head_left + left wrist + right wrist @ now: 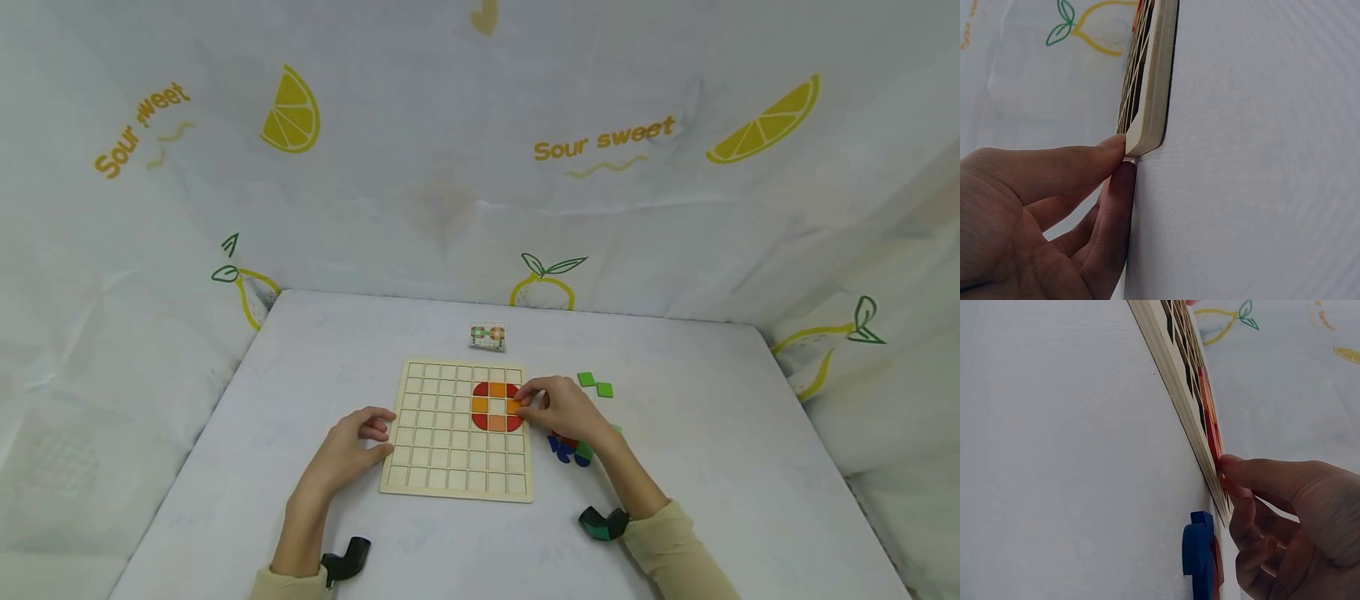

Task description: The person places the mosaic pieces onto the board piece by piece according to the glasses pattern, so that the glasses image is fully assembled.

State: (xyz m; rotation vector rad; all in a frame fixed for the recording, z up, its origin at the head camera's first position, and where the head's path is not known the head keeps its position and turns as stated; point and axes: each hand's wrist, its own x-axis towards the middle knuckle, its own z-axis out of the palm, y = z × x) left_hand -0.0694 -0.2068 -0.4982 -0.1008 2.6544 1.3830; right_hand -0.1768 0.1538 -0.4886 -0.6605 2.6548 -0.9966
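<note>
A pale wooden grid board (442, 458) lies flat on the table. On its upper right, red corner tiles (480, 422) and orange tiles (497, 423) form a rounded ring around one bare square. My right hand (558, 408) pinches the orange tile (513, 407) on the ring's right side between thumb and forefinger; the fingers partly cover it. At the board's left edge, my left hand (348, 450) touches the rim with its thumb and fingertips spread apart. The left wrist view shows that thumb against the board's corner (1147, 134).
Beneath my right hand, blue pieces (564, 450) lie loosely piled with red and green ones. Two green diamond tiles (604, 389) sit farther back. Behind the board stands a small pattern card (487, 336). White printed cloth (450, 225) encloses the table's back and sides.
</note>
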